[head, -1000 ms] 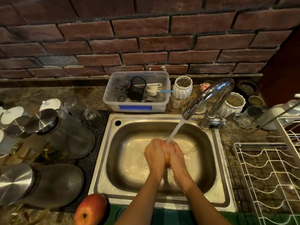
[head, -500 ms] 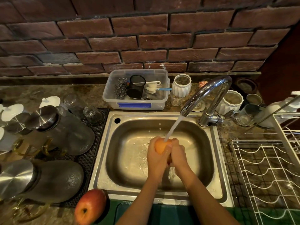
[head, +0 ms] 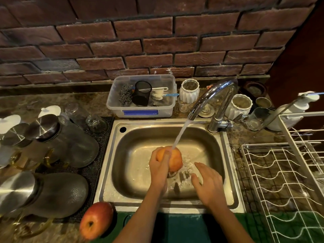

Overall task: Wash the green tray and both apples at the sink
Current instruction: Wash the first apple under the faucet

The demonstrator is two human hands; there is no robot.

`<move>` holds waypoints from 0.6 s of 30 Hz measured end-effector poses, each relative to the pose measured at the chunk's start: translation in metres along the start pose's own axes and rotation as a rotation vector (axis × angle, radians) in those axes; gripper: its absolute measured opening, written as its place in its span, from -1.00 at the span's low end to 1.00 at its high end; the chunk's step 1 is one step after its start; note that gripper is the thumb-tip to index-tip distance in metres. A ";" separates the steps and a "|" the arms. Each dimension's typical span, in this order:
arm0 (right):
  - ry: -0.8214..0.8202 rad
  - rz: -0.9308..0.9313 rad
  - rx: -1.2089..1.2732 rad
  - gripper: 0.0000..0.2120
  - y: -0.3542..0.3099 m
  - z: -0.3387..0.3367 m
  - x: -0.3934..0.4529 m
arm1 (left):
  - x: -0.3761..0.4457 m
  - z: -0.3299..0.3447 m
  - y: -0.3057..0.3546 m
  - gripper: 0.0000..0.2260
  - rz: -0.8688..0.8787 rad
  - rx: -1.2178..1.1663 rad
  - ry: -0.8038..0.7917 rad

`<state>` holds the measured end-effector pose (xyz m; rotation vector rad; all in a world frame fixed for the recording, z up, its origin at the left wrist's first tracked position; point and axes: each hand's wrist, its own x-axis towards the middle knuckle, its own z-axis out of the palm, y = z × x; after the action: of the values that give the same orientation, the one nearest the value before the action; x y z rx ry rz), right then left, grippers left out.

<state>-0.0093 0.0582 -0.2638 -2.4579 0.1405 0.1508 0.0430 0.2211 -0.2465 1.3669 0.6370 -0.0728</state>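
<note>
My left hand point(head: 160, 170) holds an orange-red apple point(head: 173, 159) over the steel sink point(head: 226, 174), right under the water stream from the tap point(head: 213, 97). To the right of that apple, my right hand point(head: 208, 185) hovers with its fingers spread and nothing in it. A second apple point(head: 96, 220), red and yellow, lies on the counter at the sink's near left corner. The green tray point(head: 180, 228) sits at the near edge below the sink, partly hidden by my forearms.
Glass jars with steel lids point(head: 57, 142) lie on a black mat left of the sink. A clear plastic tub point(head: 140, 97) of scrubbers stands behind the sink. White ribbed cups point(head: 189, 91) flank the tap. A white wire dish rack point(head: 287, 186) fills the right side.
Both hands were wrapped around the apple under the stream. Now my right hand has let go and moved right, and my left hand alone holds the apple.
</note>
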 end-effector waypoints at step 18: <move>-0.153 -0.002 -0.440 -0.32 0.087 -0.005 -0.091 | -0.013 0.004 0.000 -0.73 -0.249 -0.185 -0.004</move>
<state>-0.1115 -0.0064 -0.3009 -2.8697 0.0397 0.4051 0.0342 0.2131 -0.2402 1.1049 0.7888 -0.2109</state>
